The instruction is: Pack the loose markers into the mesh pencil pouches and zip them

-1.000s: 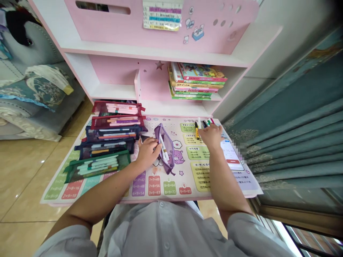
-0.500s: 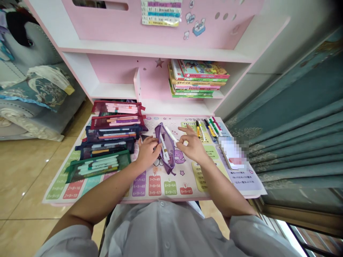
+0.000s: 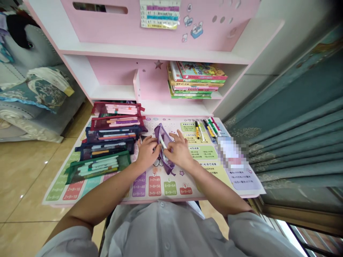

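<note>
A purple mesh pencil case (image 3: 168,167) lies unzipped in the middle of the desk, its far end pointing at the shelf. My left hand (image 3: 147,151) grips the case's left edge between thumb and fingers. Pinched in my right hand (image 3: 179,150) is a white marker pen (image 3: 162,142), held over the mouth of the case and partly inside it. My right fingers cover the pen's near end. Other pens inside the case are mostly hidden by my hand.
To the left are filled mesh cases: a green one (image 3: 99,167), dark blue ones (image 3: 88,134) and red ones (image 3: 96,123). Several loose markers (image 3: 211,127) and a blurred-out phone (image 3: 230,152) lie at the right. Books (image 3: 198,80) are stacked on the shelf (image 3: 155,106).
My right hand has moved left with the white marker pen, from beside the case to its opening. My left hand keeps its hold on the case.
</note>
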The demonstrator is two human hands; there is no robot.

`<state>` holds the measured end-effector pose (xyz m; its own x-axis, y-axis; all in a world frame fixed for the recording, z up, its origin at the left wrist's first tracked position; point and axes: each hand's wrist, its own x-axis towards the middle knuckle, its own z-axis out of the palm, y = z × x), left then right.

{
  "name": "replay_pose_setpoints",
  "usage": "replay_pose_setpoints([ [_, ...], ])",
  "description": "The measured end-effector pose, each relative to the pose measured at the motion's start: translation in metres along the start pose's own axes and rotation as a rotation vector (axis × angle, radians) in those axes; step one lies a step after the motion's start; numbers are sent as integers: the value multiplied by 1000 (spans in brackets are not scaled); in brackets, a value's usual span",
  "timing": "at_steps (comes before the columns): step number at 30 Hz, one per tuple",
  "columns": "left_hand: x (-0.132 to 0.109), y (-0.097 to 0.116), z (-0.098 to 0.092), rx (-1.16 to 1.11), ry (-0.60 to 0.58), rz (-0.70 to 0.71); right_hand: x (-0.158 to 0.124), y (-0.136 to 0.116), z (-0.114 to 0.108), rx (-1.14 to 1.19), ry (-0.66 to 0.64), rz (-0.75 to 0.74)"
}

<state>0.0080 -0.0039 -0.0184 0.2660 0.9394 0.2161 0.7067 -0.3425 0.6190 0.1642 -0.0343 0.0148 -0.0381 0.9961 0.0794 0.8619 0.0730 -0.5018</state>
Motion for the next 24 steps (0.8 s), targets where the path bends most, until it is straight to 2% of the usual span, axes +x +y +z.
replay_pose_setpoints([
  [9, 0, 0, -1, -7, -4, -4, 7, 6, 16, -41, -43, 35],
  [14, 0, 0, -1, -16, -8, -9, 11, 11, 11, 38, -36, 25],
  [16, -1, -1, -1, -31, -18, -10, 17, 22, 4, 95, 70, 20],
  [18, -1, -2, 0, -43, -21, -13, 26, 40, -4, 107, 251, 42],
  [20, -1, -3, 0, -52, -24, -15, 38, 65, -13, 36, 411, 142],
  [24, -1, -4, 1, -62, -33, -11, 55, 117, -27, -159, 535, 407],
])
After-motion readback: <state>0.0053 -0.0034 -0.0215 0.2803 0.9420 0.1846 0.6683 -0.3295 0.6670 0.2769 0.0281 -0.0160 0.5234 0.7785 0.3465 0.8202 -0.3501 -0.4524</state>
